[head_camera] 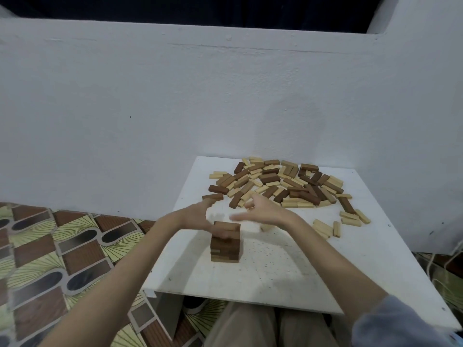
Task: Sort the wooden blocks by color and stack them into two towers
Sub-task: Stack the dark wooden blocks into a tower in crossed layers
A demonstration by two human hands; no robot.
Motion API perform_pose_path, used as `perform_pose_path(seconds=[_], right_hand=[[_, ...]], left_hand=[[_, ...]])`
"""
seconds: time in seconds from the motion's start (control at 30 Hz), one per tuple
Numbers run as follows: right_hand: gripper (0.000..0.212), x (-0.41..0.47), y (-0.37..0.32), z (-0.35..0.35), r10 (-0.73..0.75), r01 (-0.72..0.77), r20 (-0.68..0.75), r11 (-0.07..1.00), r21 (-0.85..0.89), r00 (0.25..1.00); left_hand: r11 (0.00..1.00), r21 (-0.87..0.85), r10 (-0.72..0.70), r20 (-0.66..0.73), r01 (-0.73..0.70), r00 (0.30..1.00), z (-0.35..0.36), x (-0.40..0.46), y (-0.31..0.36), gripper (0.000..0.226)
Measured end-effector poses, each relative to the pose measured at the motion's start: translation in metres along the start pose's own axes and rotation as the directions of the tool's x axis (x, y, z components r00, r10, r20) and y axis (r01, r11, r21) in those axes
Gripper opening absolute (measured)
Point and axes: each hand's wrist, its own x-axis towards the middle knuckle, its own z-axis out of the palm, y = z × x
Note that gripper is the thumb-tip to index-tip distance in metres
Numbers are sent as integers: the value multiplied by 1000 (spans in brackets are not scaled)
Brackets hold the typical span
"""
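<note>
A short tower (225, 242) of dark brown blocks stands near the front left part of the white desk (288, 279), several layers high and roughly square in plan. The left hand (200, 217) is at the tower's upper left; its thumb or lower fingers lie against the top layers, while the other fingers reach up and away toward the far side. The blur hides whether it pinches a block, so I cannot tell its grip for sure. The right hand (263, 211) hovers just above and to the right of the tower, fingers spread and fairly straight, blurred, holding nothing that can be seen.

Behind the hands, toward the far edge of the desk, lies a loose pile (278, 182) of mixed blocks, dark brown, mid brown and pale, scattered flat and crossing one another. A few pale blocks (337, 226) lie apart to the right of the pile.

The desk stands against a white wall (175, 108). To its left the floor (50, 246) has a patterned covering in brown, green and black. The person's knees (250, 326) show beneath the desk's near edge.
</note>
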Motion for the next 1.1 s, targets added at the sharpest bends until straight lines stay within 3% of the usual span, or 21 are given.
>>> perform_pose_path(seconds=[0.1,0.2,0.57,1.1], right_hand=[[123,9,5,12,38,13,118,913,-407,992],[142,21,18,35,-8,73,115,815,-575,993],[135,26,28,50,-138,158,81,773,-614,987],[128,33,31,55,-123,136,63,766,-629,990]], left_hand=[[953,302,-26,37,13,999,13,0,4,125],[907,421,2,13,-7,1000,30,2,6,122],[905,424,40,-52,-14,998,42,6,2,115],[897,440,102,-86,-54,991,42,10,1,107]])
